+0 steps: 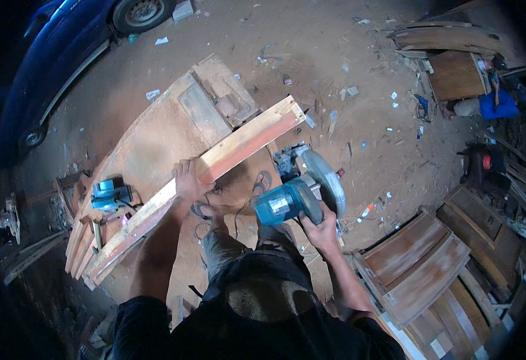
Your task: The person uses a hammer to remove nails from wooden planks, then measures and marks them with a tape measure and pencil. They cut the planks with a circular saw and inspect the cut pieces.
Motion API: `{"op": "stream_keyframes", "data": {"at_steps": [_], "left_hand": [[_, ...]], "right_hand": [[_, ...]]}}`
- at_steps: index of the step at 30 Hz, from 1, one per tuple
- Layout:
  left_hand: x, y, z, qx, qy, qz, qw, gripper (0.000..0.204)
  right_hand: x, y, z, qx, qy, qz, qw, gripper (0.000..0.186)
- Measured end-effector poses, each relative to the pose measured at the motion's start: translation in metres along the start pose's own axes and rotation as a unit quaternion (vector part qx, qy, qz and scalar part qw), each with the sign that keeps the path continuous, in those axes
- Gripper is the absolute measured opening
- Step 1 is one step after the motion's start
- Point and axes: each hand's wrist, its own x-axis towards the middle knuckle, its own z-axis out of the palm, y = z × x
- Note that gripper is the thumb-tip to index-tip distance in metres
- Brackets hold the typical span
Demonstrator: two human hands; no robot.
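Note:
My right hand (321,227) is wrapped round the rear handle of a teal circular saw (281,203). The saw hangs to the right of a long wooden plank (248,139), apart from it, with its round guard (325,180) on the far right side. My left hand (188,179) grips the plank near its middle, fingers over the far edge and thumb on the near side. The plank lies slantwise along the near edge of a dusty workbench (149,141), and its far right end sticks out past the bench.
A teal power tool (110,195) and a hammer-like tool (98,235) lie on the bench's left. Wooden panels (416,270) lean at lower right; scrap boards (455,39) pile up at upper right. A blue car (65,57) stands at upper left. Scraps and a cable (311,255) litter the ground.

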Motion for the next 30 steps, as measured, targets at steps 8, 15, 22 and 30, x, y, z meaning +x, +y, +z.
{"op": "stream_keyframes", "data": {"at_steps": [8,15,22,30], "left_hand": [[0.018,0.005,-0.015,-0.104,-0.093,0.056,0.989,0.106],[0.014,0.015,-0.006,-0.099,-0.084,0.030,0.991,0.106],[0.014,0.012,-0.008,-0.064,-0.069,0.034,0.995,0.105],[0.018,0.012,-0.015,-0.045,-0.112,0.037,0.992,0.107]], "right_hand": [[0.032,-0.029,0.007,-0.037,-0.036,-0.046,0.998,0.037],[0.055,-0.020,0.024,-0.062,-0.035,-0.077,0.994,0.032],[0.064,-0.026,0.030,-0.038,-0.040,-0.082,0.995,0.031],[0.081,-0.032,0.028,-0.069,-0.087,-0.047,0.993,0.037]]}}
